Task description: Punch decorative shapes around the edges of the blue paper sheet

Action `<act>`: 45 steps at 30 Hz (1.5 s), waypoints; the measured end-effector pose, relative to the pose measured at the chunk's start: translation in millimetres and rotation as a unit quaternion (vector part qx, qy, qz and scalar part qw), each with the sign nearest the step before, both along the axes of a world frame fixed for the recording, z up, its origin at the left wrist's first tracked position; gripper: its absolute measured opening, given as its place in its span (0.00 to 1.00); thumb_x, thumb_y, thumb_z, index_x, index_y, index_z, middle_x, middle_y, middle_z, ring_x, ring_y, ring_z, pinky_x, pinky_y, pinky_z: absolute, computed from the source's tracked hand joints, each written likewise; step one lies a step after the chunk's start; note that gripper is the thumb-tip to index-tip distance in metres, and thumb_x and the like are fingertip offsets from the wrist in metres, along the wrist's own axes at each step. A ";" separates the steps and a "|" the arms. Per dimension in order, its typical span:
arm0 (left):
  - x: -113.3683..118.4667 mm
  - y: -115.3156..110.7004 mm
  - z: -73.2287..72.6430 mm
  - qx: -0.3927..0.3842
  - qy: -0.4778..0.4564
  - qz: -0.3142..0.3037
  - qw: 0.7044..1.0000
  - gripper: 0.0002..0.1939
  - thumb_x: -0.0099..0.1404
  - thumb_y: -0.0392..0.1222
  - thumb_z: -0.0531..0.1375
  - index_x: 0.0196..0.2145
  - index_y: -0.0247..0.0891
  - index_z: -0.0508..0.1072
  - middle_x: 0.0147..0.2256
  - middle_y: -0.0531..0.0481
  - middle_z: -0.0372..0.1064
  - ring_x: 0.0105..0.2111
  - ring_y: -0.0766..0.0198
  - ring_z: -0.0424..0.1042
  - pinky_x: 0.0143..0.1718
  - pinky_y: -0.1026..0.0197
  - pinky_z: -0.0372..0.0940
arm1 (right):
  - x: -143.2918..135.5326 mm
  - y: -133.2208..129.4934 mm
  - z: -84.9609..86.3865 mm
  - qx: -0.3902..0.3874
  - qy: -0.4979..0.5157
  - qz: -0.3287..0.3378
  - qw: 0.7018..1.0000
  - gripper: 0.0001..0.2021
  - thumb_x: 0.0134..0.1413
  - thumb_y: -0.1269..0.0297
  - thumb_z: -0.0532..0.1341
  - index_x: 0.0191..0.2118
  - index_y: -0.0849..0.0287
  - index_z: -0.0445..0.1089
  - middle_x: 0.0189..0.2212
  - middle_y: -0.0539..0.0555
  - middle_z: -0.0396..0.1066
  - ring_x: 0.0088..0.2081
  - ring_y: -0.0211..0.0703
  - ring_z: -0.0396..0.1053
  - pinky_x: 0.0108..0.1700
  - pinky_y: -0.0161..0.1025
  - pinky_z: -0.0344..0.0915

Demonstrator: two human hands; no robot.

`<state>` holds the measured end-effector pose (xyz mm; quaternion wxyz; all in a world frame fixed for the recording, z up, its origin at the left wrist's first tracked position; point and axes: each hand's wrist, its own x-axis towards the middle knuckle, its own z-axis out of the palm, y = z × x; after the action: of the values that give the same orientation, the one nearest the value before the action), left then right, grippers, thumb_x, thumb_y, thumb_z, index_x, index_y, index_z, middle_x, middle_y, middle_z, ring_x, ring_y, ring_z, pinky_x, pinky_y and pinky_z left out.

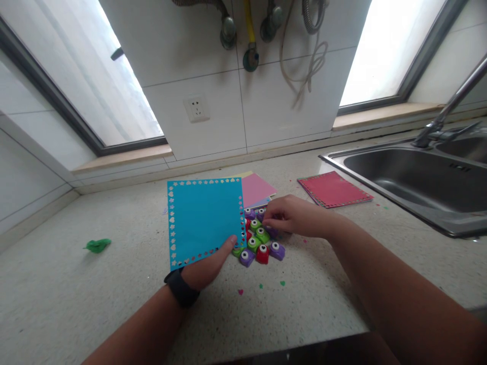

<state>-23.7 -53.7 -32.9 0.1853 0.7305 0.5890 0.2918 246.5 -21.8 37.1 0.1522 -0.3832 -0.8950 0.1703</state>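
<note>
A blue sheet of paper (205,218) is raised above the counter, with punched stars, hearts and other small shapes along its edges. My left hand (218,256) grips it at the lower right, thumb on top and the other fingers hidden behind. Right of the sheet lies a cluster of small craft punches (262,253) in green, red and purple, partly covered by the paper. Over the cluster's far right side, my right hand (285,215) has its fingers curled together; what they hold, if anything, is hidden.
Behind the blue sheet lie pink and other coloured papers (258,189). A stack topped with red paper (335,190) rests near the steel sink (411,167). A crumpled green piece (97,246) is at the left. Tiny punched bits (282,283) dot the counter (129,299).
</note>
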 end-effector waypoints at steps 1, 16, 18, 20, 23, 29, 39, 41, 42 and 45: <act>0.0 -0.1 0.1 0.000 -0.003 0.000 1.000 0.35 0.63 0.67 0.56 0.61 0.45 0.69 0.61 0.46 0.68 0.68 0.46 0.52 0.71 0.39 0.41 | -0.1 0.2 0.0 -0.005 -0.001 0.001 1.000 0.11 0.63 0.64 0.59 0.34 0.61 0.77 0.28 0.54 0.75 0.30 0.39 0.67 0.34 0.37 0.58; 0.4 -2.2 8.3 -0.020 0.021 -0.016 0.999 0.37 0.65 0.66 0.55 0.65 0.44 0.64 0.63 0.47 0.64 0.67 0.47 0.54 0.71 0.40 0.43 | 0.7 0.4 -0.2 -0.022 0.016 0.006 1.000 0.07 0.59 0.68 0.62 0.40 0.58 0.79 0.36 0.54 0.77 0.36 0.42 0.71 0.40 0.38 0.63; 0.6 -2.2 9.2 -0.013 0.021 -0.012 1.000 0.37 0.64 0.67 0.54 0.64 0.44 0.65 0.62 0.46 0.65 0.67 0.47 0.55 0.71 0.40 0.42 | 0.9 1.1 -1.0 0.004 0.029 0.004 1.000 0.08 0.60 0.67 0.61 0.42 0.58 0.78 0.38 0.55 0.76 0.39 0.43 0.71 0.44 0.39 0.63; 1.7 -2.8 13.5 -0.021 0.025 -0.008 0.999 0.37 0.64 0.67 0.54 0.62 0.43 0.68 0.61 0.45 0.68 0.66 0.46 0.57 0.71 0.41 0.42 | 2.2 2.3 -2.8 0.033 0.043 -0.018 0.998 0.09 0.62 0.66 0.60 0.44 0.58 0.77 0.39 0.56 0.76 0.41 0.43 0.70 0.45 0.40 0.63; 3.0 -4.1 22.6 -0.072 0.045 -0.013 0.996 0.35 0.66 0.67 0.51 0.57 0.40 0.73 0.58 0.43 0.71 0.63 0.44 0.62 0.69 0.40 0.47 | 5.8 5.4 -7.1 0.075 0.046 -0.083 0.993 0.09 0.63 0.65 0.59 0.44 0.58 0.75 0.39 0.56 0.76 0.39 0.44 0.70 0.43 0.41 0.63; -7.4 0.5 17.1 -0.090 0.049 -0.073 0.992 0.31 0.70 0.59 0.46 0.62 0.40 0.68 0.58 0.47 0.71 0.63 0.50 0.64 0.66 0.47 0.54 | -3.2 9.5 -18.2 0.138 0.037 -0.100 0.985 0.09 0.64 0.65 0.59 0.46 0.57 0.75 0.41 0.57 0.76 0.45 0.48 0.69 0.50 0.45 0.62; -20.8 8.4 -5.5 -0.094 0.119 -0.109 0.982 0.32 0.68 0.48 0.48 0.68 0.39 0.59 0.66 0.46 0.59 0.64 0.52 0.62 0.66 0.49 0.54 | -40.9 11.1 -36.1 0.163 -0.056 -0.019 0.985 0.14 0.68 0.60 0.56 0.52 0.55 0.76 0.45 0.60 0.73 0.47 0.53 0.64 0.51 0.48 0.61; -20.3 8.4 -4.2 -0.100 0.119 -0.116 0.981 0.33 0.67 0.49 0.50 0.68 0.38 0.58 0.66 0.45 0.58 0.64 0.52 0.61 0.65 0.50 0.54 | -40.5 11.6 -33.7 0.151 -0.054 -0.028 0.987 0.12 0.66 0.61 0.59 0.49 0.56 0.77 0.44 0.59 0.73 0.47 0.52 0.65 0.50 0.46 0.61; -19.9 8.2 -3.3 -0.101 0.113 -0.115 0.982 0.33 0.67 0.49 0.50 0.68 0.38 0.59 0.66 0.45 0.58 0.64 0.52 0.62 0.65 0.50 0.54 | -40.0 11.9 -32.9 0.144 -0.050 -0.030 0.988 0.11 0.66 0.62 0.59 0.48 0.57 0.77 0.44 0.59 0.73 0.47 0.51 0.65 0.50 0.46 0.61; -18.6 7.2 -0.7 -0.087 0.088 -0.105 0.987 0.31 0.68 0.50 0.49 0.66 0.39 0.62 0.64 0.46 0.63 0.64 0.51 0.61 0.65 0.49 0.54 | -39.1 14.0 -34.2 0.128 -0.032 -0.037 0.991 0.09 0.65 0.64 0.60 0.45 0.58 0.76 0.42 0.58 0.74 0.47 0.50 0.66 0.50 0.44 0.61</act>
<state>-42.3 -46.4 -33.6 0.2254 0.7920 0.5466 0.1526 207.4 -7.8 2.9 0.1777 -0.3982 -0.8992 0.0363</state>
